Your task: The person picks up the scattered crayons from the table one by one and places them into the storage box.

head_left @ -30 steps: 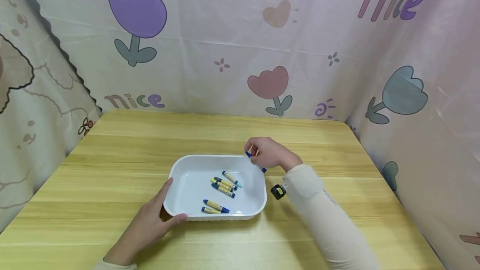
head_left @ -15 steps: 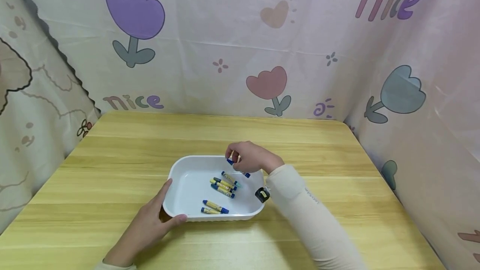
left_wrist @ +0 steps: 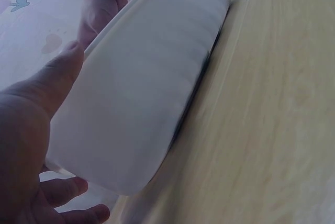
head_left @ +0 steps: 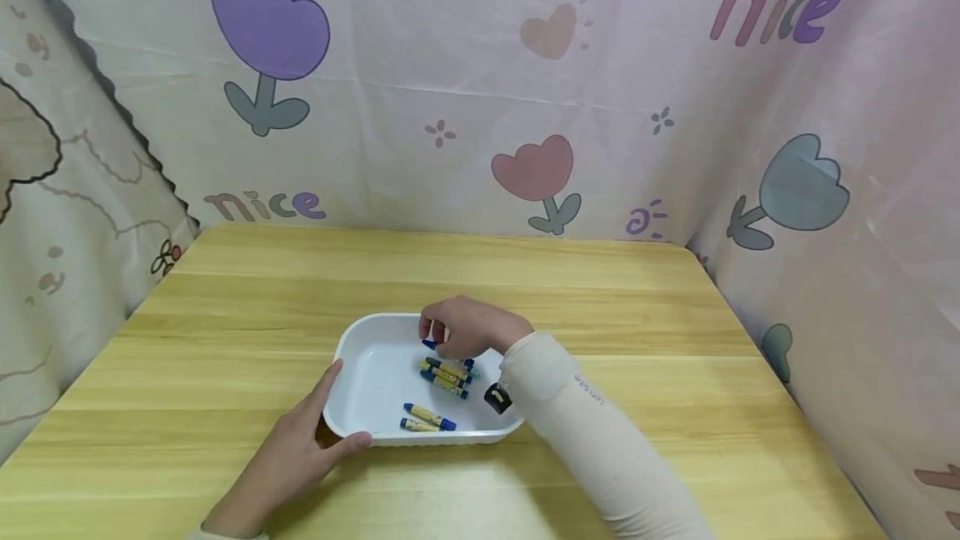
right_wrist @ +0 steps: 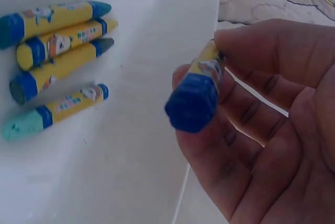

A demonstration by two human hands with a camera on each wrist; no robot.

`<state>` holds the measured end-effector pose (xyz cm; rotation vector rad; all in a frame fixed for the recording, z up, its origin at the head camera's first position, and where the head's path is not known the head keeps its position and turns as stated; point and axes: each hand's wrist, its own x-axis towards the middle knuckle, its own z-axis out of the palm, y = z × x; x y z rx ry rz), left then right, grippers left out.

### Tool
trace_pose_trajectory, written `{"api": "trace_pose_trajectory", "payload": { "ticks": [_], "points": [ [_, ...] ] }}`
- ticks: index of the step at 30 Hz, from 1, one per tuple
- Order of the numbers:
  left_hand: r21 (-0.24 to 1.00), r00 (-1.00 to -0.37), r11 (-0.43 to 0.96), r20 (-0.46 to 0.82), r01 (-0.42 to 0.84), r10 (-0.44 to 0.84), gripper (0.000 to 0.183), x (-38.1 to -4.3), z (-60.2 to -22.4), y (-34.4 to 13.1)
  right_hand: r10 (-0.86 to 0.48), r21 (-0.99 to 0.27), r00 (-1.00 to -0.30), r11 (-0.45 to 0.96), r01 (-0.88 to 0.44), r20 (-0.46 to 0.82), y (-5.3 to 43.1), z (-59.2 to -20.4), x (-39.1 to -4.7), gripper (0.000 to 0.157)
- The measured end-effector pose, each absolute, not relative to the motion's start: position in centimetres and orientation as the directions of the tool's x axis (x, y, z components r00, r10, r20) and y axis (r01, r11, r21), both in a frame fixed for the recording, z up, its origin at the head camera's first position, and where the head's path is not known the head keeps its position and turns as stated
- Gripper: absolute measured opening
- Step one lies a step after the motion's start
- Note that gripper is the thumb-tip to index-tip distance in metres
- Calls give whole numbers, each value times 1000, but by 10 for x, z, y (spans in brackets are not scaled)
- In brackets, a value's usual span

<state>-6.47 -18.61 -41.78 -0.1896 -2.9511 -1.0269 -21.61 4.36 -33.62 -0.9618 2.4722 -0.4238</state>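
Note:
A white rectangular dish point(head_left: 367, 382) stands on the wooden table. My left hand point(head_left: 296, 436) grips its near left corner, thumb at the near rim and fingers along the left side; the left wrist view has the thumb point(left_wrist: 57, 75) at the rim. Over the far part of the dish, my right hand point(head_left: 476, 326) pinches a blue crayon point(right_wrist: 193, 101) with a yellow wrapper, blue end toward the wrist camera. Several crayons point(head_left: 447, 375) lie grouped just below this hand, among them a mint-green one point(right_wrist: 57, 111). Two more crayons point(head_left: 427, 417) lie by the near wall.
The wood-grain table point(head_left: 247, 298) extends around the dish. Behind and at both sides hangs a pale curtain point(head_left: 420, 48) with printed flowers. A small black device point(head_left: 497, 397) sits at the right wrist, beside the cream sleeve point(head_left: 600, 440).
My right hand has moved left with the blue crayon, from beyond the dish's far right corner to over the inside, near the grouped crayons. The left hand keeps its hold on the dish.

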Motion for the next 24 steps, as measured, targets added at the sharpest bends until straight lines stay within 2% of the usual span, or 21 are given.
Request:
{"api": "trace_pose_trajectory", "payload": {
  "ticks": [11, 17, 24],
  "points": [
    [621, -992, 774, 73, 128, 105, 103, -61, -418, -187, -708, -407, -618, 704, -582, -342, 39, -344, -211, 25],
    [626, -992, 769, 73, 130, 107, 105, -63, -416, -187, -693, -433, -652, 712, -552, -309, 50, -342, -212, 26],
    [627, -977, 751, 167, 208, 131, 109, -66, -419, -191, -657, -450, -713, 728, -517, -244, 66, -337, -212, 29]
  ]
}}
